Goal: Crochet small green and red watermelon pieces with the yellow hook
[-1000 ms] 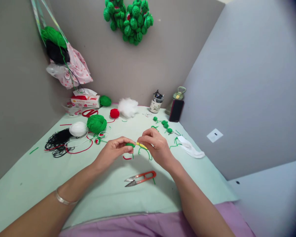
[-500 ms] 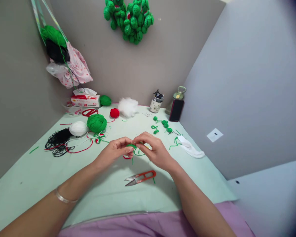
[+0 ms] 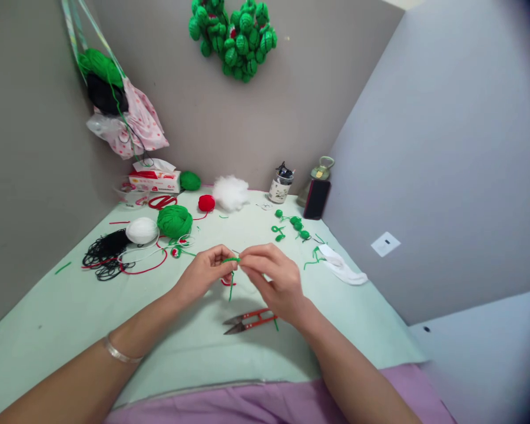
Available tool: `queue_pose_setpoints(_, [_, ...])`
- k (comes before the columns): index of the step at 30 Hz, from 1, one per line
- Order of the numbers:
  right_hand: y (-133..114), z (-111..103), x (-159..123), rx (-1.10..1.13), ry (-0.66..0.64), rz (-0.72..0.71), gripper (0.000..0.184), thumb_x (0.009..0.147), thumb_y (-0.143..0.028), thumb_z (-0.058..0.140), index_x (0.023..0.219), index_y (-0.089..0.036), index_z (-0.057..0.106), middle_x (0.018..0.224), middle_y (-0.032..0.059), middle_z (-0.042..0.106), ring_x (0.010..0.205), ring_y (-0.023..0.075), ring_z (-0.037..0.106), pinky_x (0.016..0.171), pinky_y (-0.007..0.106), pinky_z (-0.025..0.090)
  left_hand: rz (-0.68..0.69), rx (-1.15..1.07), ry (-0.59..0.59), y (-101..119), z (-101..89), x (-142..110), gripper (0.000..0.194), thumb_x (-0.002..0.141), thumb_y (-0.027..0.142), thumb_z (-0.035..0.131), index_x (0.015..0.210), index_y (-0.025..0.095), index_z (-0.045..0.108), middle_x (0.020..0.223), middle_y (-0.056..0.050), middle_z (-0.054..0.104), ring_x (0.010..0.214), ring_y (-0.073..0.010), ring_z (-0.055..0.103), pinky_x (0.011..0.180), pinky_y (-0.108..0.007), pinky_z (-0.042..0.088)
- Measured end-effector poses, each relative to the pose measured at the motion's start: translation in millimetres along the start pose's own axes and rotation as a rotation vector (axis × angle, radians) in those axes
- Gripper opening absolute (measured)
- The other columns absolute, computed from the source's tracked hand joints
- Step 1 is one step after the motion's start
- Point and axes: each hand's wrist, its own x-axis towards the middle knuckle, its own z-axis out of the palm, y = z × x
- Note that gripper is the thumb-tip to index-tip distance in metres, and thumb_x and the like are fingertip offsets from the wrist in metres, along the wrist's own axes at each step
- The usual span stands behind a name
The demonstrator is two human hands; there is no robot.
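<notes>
My left hand [image 3: 207,271] is closed in a pinch on a small green yarn piece [image 3: 231,259], with most of the piece hidden by the fingers. A green yarn tail [image 3: 231,290] hangs down below it. The fingertips of my right hand [image 3: 274,277] press together at the right end of the same piece. A thin grey tip shows just above the fingertips; I cannot tell what it is. Under the left fingers a bit of red yarn [image 3: 228,284] shows. Orange-handled thread snips [image 3: 247,320] lie on the table below, partly covered by my right hand.
To the left lie black yarn [image 3: 103,256], a white yarn ball [image 3: 142,230] and a green yarn ball [image 3: 175,221]. White stuffing [image 3: 231,193] sits at the back. Several green crocheted pieces [image 3: 295,223], a phone [image 3: 317,199] and white cloth [image 3: 342,265] are on the right.
My right hand has shifted slightly down and left, and its fingers have come together in a tighter pinch. It now covers the handle end of the snips. The green loop between the hands is gone from view.
</notes>
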Motion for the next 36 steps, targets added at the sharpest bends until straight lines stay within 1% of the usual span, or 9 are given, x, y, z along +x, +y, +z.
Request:
queue_pose_setpoints(2, [-5,-6,3,0.287,0.032,0.207,0.014,0.098,-0.03,0.048,0.092,-0.023,0.059,0.086,0.0042,0.07,0.067,0.0139,0.066,0.059,0.028,0.051,0.009,0.044,0.061,1,-0.9,1,0.022,0.079,0.037,0.069,0.082,0.018,0.059,0.065,0.004,0.058,0.06,-0.0135,0.057,0.064,-0.027,0.044])
queue_pose_setpoints(4, [-4,-14,7,0.552,0.044,0.397,0.016,0.098,-0.035,0.046,0.09,-0.023,0.052,0.071,-0.0002,0.067,0.047,0.0105,0.058,0.044,0.024,0.042,0.035,0.072,0.123,1,-1.8,1,0.021,0.079,0.037,0.069,0.083,0.018,0.059,0.065,0.003,0.059,0.061,-0.0139,0.058,0.063,-0.027,0.044])
queue_pose_setpoints(6, [3,-25,12,0.708,0.114,0.482,0.016,0.096,-0.036,0.051,0.087,-0.023,0.05,0.056,-0.0047,0.059,0.039,0.0082,0.049,0.038,0.02,0.034,0.077,0.092,0.185,1,-2.3,1,0.021,0.079,0.036,0.069,0.084,0.018,0.059,0.068,0.003,0.06,0.063,-0.014,0.058,0.063,-0.026,0.044])
queue_pose_setpoints(7, [8,-32,15,0.74,0.192,0.494,0.015,0.094,-0.035,0.055,0.086,-0.022,0.052,0.052,-0.0065,0.053,0.038,0.0067,0.044,0.038,0.019,0.032,0.099,0.099,0.215,1,-2.5,1,0.02,0.079,0.036,0.069,0.084,0.018,0.059,0.07,0.002,0.06,0.064,-0.0139,0.058,0.063,-0.026,0.044])
queue_pose_setpoints(10, [20,-54,21,0.772,0.477,0.476,0.017,0.087,-0.034,0.065,0.084,-0.021,0.055,0.051,-0.0091,0.04,0.038,0.0038,0.029,0.036,0.015,0.024,0.134,0.106,0.289,0,-2.7,-1,0.02,0.08,0.035,0.069,0.085,0.018,0.058,0.076,0.002,0.06,0.067,-0.0133,0.059,0.065,-0.026,0.045])
queue_pose_setpoints(13, [29,-71,23,0.8,0.652,0.443,0.02,0.08,-0.031,0.071,0.082,-0.018,0.057,0.052,-0.0094,0.036,0.041,0.003,0.026,0.035,0.013,0.02,0.17,0.092,0.322,0,-3.1,-3,0.019,0.081,0.034,0.068,0.086,0.019,0.058,0.08,0.002,0.059,0.069,-0.0133,0.061,0.067,-0.026,0.046])
queue_pose_setpoints(18, [37,-82,22,0.808,0.772,0.414,0.019,0.079,-0.028,0.073,0.08,-0.017,0.057,0.051,-0.0102,0.037,0.04,0.0023,0.027,0.035,0.012,0.02,0.245,0.101,0.327,-3,-4.6,-3,0.016,0.083,0.033,0.068,0.086,0.019,0.059,0.081,0.002,0.059,0.072,-0.0133,0.062,0.069,-0.026,0.047])
queue_pose_setpoints(25, [49,-97,19,0.676,0.984,0.368,0.016,0.084,-0.026,0.066,0.078,-0.017,0.054,0.05,-0.0102,0.039,0.04,0.0028,0.029,0.036,0.014,0.021,0.28,0.085,0.354,-6,-6.5,0,0.017,0.083,0.032,0.068,0.087,0.019,0.058,0.082,0.002,0.059,0.071,-0.0126,0.061,0.069,-0.026,0.048])
queue_pose_setpoints(36, [59,-110,14,0.563,1.108,0.393,0.008,0.085,-0.02,0.056,0.078,-0.018,0.053,0.051,-0.0101,0.039,0.038,0.0038,0.029,0.038,0.016,0.022,0.289,0.09,0.381,-5,-7.0,-1,0.016,0.083,0.032,0.068,0.087,0.019,0.059,0.079,0.003,0.059,0.071,-0.0122,0.06,0.07,-0.025,0.048])
